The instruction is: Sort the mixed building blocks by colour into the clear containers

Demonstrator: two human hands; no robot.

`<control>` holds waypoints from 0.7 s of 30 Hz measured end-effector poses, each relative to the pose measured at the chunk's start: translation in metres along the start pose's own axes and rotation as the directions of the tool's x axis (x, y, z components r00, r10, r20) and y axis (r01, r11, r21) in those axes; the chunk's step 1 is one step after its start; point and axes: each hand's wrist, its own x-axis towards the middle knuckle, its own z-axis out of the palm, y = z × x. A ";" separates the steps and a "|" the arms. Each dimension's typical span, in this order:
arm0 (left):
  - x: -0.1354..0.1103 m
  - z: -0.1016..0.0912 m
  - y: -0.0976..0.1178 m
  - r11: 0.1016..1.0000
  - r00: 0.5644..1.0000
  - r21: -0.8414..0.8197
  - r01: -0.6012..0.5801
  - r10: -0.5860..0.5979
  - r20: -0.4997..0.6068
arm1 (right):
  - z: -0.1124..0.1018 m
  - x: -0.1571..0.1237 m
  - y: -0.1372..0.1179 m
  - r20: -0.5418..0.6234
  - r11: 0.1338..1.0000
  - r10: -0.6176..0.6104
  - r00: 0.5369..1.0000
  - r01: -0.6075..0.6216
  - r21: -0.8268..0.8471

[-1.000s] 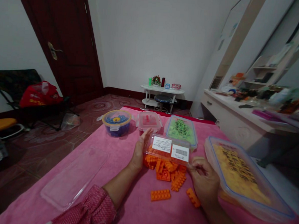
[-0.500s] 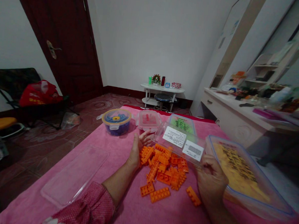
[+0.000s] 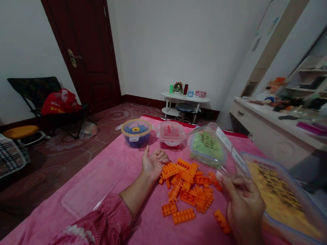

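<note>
Pink tabletop [image 3: 145,232] with a big yellow-filled box [image 3: 283,192] far right. Orange bricks [image 3: 188,188] dumped in a loose pile mid-cloth. Clear empty container [image 3: 220,148] tilted up above the pile's right edge, pinched by right hand [image 3: 244,208]. Left hand [image 3: 152,162] resting palm-up, fingers loosely curled, holding nothing, touching the pile's left edge.

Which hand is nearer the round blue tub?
Left. The left hand rests palm-up just in front of the round blue tub; the right hand holds a clear container far to its right.
</note>
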 end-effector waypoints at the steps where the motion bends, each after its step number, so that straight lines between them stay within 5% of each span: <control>1: 0.000 0.000 0.000 1.000 1.000 -0.002 -0.003 0.003 0.001 | 0.000 -0.001 0.000 -0.001 1.000 0.000 1.000 0.000 0.002; 6: 0.001 0.001 0.000 1.000 1.000 0.016 0.000 0.001 -0.019 | -0.001 -0.003 0.003 0.021 1.000 0.006 1.000 -0.006 -0.024; 10: 0.003 0.002 -0.002 0.998 0.989 0.064 -0.001 0.010 -0.144 | 0.002 -0.007 -0.005 0.086 1.000 0.011 0.996 -0.008 -0.025; 15: 0.004 -0.002 -0.006 0.978 0.972 0.206 -0.005 0.054 -0.230 | 0.000 -0.005 -0.058 0.139 0.994 0.097 0.986 -0.102 0.030; 18: 0.004 -0.005 -0.008 0.963 0.975 0.267 0.032 0.029 -0.220 | -0.031 0.002 -0.107 0.165 0.984 0.176 0.970 -0.174 -0.026; 21: 0.007 -0.007 -0.008 0.946 0.973 0.323 0.037 0.039 -0.227 | -0.092 0.004 -0.147 0.188 0.967 0.241 0.952 -0.218 -0.133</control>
